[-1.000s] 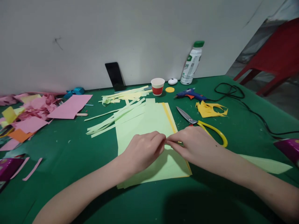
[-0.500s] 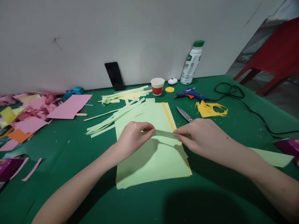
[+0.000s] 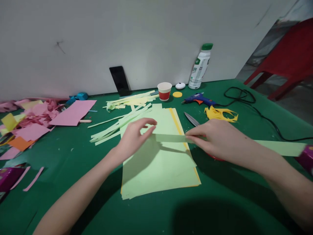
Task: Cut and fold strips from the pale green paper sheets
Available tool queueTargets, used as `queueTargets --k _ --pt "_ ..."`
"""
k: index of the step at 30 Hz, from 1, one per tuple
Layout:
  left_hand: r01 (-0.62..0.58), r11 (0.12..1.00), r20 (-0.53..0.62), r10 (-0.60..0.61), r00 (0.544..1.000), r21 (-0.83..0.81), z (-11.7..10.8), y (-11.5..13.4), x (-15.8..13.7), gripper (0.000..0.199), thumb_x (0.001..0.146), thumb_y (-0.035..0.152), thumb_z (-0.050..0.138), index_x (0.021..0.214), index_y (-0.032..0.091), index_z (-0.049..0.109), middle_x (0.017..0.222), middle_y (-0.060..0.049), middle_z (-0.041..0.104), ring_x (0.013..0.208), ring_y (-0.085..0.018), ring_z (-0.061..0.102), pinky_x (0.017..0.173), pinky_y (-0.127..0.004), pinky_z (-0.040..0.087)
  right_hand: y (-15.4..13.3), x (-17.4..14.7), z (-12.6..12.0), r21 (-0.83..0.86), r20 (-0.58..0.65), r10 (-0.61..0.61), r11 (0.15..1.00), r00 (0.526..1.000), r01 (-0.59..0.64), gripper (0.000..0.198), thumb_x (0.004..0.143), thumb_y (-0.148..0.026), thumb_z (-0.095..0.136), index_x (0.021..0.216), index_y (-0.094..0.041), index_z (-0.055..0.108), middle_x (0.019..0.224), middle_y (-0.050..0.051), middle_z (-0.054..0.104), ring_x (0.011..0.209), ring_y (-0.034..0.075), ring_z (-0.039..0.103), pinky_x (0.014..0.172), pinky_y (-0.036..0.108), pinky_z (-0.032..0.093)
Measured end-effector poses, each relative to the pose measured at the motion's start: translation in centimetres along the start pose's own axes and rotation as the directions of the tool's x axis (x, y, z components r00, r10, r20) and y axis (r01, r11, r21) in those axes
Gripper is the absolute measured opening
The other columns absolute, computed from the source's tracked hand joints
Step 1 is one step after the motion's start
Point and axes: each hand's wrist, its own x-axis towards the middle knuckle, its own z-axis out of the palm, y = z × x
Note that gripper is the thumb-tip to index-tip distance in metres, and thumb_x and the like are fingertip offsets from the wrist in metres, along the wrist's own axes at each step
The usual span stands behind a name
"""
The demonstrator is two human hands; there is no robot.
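A long light-green paper strip (image 3: 171,138) is pinched between the thumb and fingertips of my right hand (image 3: 210,137). One end reaches left over the paper sheets, and the rest runs behind my right wrist to the far right. My left hand (image 3: 134,133) is by the strip's left end, thumb and forefinger apart, apparently not gripping it. Below both hands lies a stack of light-green paper sheets (image 3: 156,176) with yellow edges showing. Scissors (image 3: 191,119) lie under my right hand, their blades pointing away and the red handle mostly hidden.
Cut green strips (image 3: 110,133) lie left of the stack. Behind stand a paper cup (image 3: 164,92), a bottle (image 3: 200,68) and a phone (image 3: 119,80). A glue gun (image 3: 199,98) with black cord (image 3: 269,122) and yellow scrap (image 3: 221,114) are at right, pink paper (image 3: 74,112) at left.
My left thumb and forefinger have parted from the strip and drawn slightly left. My right hand has moved a little right with the strip, and its far right part sits higher.
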Motion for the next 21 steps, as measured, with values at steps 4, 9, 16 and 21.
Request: queueTargets --k 4,9,16,21 --pt "-0.162 0.986 0.124 0.166 0.978 -0.040 1.7 2.4 -1.7 0.017 0.085 0.021 0.045 0.094 0.017 0.059 0.091 -0.004 0.066 0.082 -0.014 0.060 0.068 -0.024 0.048 -1.8 0.1 1.0 -0.020 0.053 -0.048 0.999 0.997 0.049 0.031 0.083 -0.023 0.040 0.064 -0.020 0.065 0.052 0.001 0.059 0.050 0.013 0.050 0.049 0.025 0.025" --pt "-0.207 0.978 0.170 0.206 0.964 -0.014 2.5 2.7 -2.5 0.018 0.086 0.019 0.043 0.089 0.015 0.060 0.082 -0.004 0.067 0.072 -0.013 0.061 0.062 -0.023 0.047 -2.2 -0.3 2.1 -0.039 0.069 -0.070 0.997 0.995 0.073 0.034 0.086 -0.025 0.038 0.061 -0.020 0.060 0.053 0.000 0.060 0.048 0.012 0.050 0.048 0.026 0.022" --pt "-0.193 0.981 0.138 0.195 0.971 -0.026 2.5 2.5 -2.3 0.014 0.081 0.016 0.049 0.083 0.016 0.063 0.078 -0.002 0.068 0.067 -0.012 0.061 0.059 -0.022 0.046 -2.7 -0.3 2.6 -0.150 0.048 -0.067 0.986 0.997 0.074 0.030 0.084 -0.024 0.044 0.059 -0.019 0.059 0.052 0.001 0.060 0.045 0.012 0.050 0.046 0.025 0.017" --pt "-0.088 0.996 0.138 0.090 0.986 -0.019 2.2 1.6 -1.7 0.015 0.077 0.015 0.051 0.077 0.016 0.066 0.073 -0.001 0.070 0.062 -0.012 0.061 0.058 -0.022 0.046 -3.0 0.1 1.9 -0.173 0.080 0.000 0.985 0.997 0.014 0.030 0.081 -0.020 0.043 0.056 -0.017 0.058 0.052 0.002 0.060 0.046 0.011 0.048 0.046 0.025 0.017"
